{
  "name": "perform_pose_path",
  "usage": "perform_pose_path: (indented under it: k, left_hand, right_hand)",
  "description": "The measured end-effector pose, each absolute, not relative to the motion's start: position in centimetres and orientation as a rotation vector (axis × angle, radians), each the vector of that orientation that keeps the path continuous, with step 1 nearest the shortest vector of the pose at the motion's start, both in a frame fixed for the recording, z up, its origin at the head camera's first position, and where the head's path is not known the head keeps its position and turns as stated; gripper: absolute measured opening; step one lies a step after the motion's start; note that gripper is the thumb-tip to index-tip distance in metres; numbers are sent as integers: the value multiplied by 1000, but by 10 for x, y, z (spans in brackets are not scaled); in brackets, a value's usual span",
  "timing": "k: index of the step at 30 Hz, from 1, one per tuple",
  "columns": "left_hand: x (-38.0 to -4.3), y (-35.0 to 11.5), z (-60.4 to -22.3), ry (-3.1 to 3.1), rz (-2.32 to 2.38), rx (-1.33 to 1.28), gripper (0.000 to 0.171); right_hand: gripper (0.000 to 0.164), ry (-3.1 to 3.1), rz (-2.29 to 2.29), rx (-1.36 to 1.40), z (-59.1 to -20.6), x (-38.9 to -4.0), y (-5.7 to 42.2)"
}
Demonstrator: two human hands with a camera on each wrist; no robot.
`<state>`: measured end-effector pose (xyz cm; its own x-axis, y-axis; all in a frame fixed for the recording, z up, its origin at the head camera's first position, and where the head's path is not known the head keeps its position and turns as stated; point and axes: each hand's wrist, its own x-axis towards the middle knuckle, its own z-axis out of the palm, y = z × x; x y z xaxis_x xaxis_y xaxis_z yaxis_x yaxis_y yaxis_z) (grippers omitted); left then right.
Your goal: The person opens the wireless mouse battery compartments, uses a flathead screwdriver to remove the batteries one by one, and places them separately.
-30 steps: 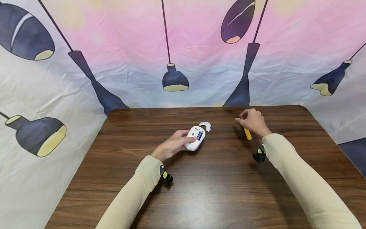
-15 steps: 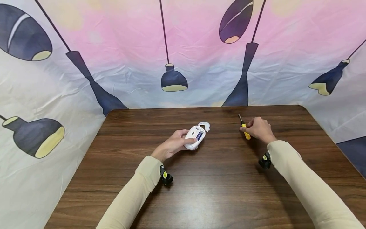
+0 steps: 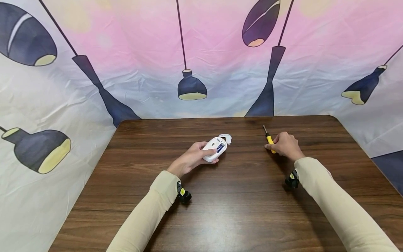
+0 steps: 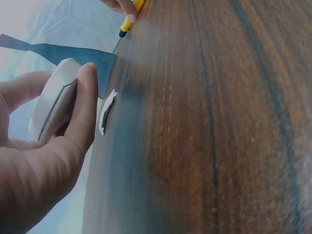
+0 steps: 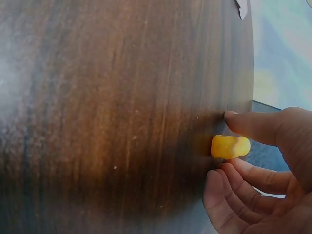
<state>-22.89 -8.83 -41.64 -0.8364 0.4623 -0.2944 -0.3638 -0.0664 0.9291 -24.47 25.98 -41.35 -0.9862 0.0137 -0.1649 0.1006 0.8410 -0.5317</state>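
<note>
In the head view my left hand (image 3: 192,158) grips a white computer mouse (image 3: 210,156), its underside turned up. The mouse's battery slot is uncovered and a dark blue battery (image 3: 220,147) sits in it. My left thumb lies across the underside; in the left wrist view the mouse (image 4: 54,100) shows edge-on between thumb and fingers. A white battery cover (image 3: 226,137) lies on the table just beyond it. To the right, my right hand (image 3: 286,145) has thumb and fingers around the yellow handle of a screwdriver (image 3: 269,139), whose tip points away from me.
The dark brown wooden table (image 3: 239,196) ends at a far edge against a printed cloth backdrop (image 3: 151,84) with lamp drawings. Small black cameras (image 3: 184,195) are strapped at both wrists.
My right hand has moved back toward me, from above the screwdriver's shaft down to its yellow handle, uncovering the shaft. The mouse has tilted slightly in my left hand.
</note>
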Motion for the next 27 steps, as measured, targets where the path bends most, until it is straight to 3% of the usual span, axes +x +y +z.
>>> perform_pose_path:
  k: [27]
  left_hand:
    - [-232, -88, -414, 1701, 2000, 55, 47]
  right_hand:
    - [28, 3053, -890, -149, -393, -244, 258]
